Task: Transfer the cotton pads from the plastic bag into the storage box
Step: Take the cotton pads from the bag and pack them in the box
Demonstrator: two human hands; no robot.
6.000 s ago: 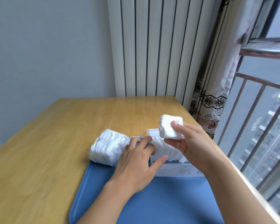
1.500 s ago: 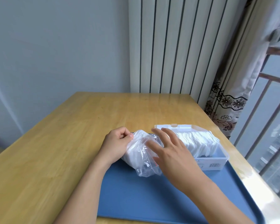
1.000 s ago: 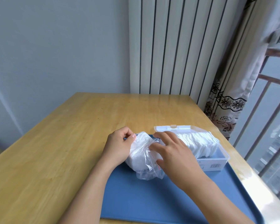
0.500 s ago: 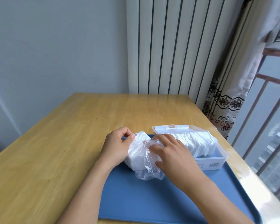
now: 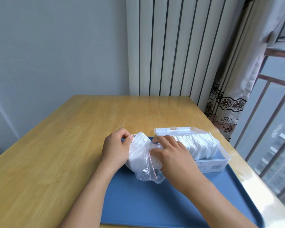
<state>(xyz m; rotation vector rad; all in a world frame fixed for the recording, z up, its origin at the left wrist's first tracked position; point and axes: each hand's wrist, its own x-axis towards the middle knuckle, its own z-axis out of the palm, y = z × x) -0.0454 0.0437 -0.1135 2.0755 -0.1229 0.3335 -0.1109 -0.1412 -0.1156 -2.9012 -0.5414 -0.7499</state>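
Observation:
A clear plastic zip bag [image 5: 144, 163] holding white cotton pads lies at the far left of a blue tray [image 5: 155, 203]. My left hand [image 5: 116, 148] pinches the bag's far end between thumb and fingers. My right hand [image 5: 173, 153] reaches into the bag's open mouth, its fingertips hidden among the pads. To the right, a clear storage box [image 5: 211, 165] stands on the tray with its lid [image 5: 173, 131] folded back. A row of white cotton pads [image 5: 199, 145] stands on edge inside it.
The tray lies on a wooden table [image 5: 64, 153]. A white radiator [image 5: 171, 46] stands behind the table. A curtain [image 5: 234, 79] and a window railing [image 5: 273, 129] run along the right side, close to the table's edge.
My right hand has slid further into the bag's mouth, from lying over it 1.5 s ago. My left hand keeps its pinch on the bag. The box has not moved.

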